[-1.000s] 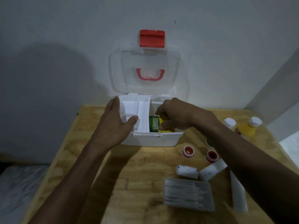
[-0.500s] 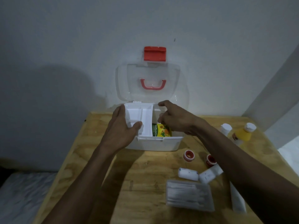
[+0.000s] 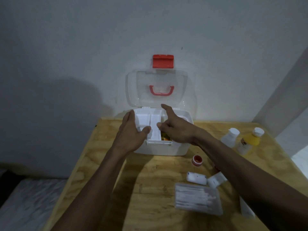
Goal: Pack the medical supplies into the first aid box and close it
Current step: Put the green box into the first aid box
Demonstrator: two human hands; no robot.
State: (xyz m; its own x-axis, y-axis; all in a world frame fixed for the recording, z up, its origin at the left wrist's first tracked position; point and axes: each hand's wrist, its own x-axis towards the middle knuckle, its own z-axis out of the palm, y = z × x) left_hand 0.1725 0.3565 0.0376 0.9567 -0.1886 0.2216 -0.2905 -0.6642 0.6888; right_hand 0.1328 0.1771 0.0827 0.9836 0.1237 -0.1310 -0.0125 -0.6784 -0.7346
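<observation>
Box: white first aid box [image 3: 164,149] sitting at the far edge of a plywood table [image 3: 150,172], against a grey wall [image 3: 83,39].
Lid: clear lid [image 3: 157,90] standing open and upright behind the box, showing a red handle [image 3: 161,90] in its middle and a red latch [image 3: 163,61] on its top edge.
Tray: white divided tray [image 3: 150,124] resting across the left part of the box opening.
Left hand: left hand [image 3: 131,133] gripping the tray's left end, fingers wrapping its outer side, thumb pressing into a compartment.
Right hand: right hand [image 3: 175,129] hovering over the box's right part, index finger pointing toward the lid, thumb touching the tray's right edge, other fingers curling loosely, holding nothing.
Contents: yellow and orange packet [image 3: 164,138] showing inside the box just right of the tray, mostly hidden under the right hand.
Bottles: white bottle [image 3: 229,136] and yellow bottle [image 3: 252,139], both white-capped, standing near the table's right edge.
Small item: red-rimmed roll [image 3: 197,160] lying just in front of the box's right corner.
Bandages: white gauze roll [image 3: 196,178] lying beside a second white pack [image 3: 215,180], the latter partly covered by the right forearm.
Swabs: clear flat case of cotton swabs [image 3: 197,198] lying nearest the viewer.
Tube: white tube [image 3: 246,209] lying at the right, partly hidden by the forearm.
</observation>
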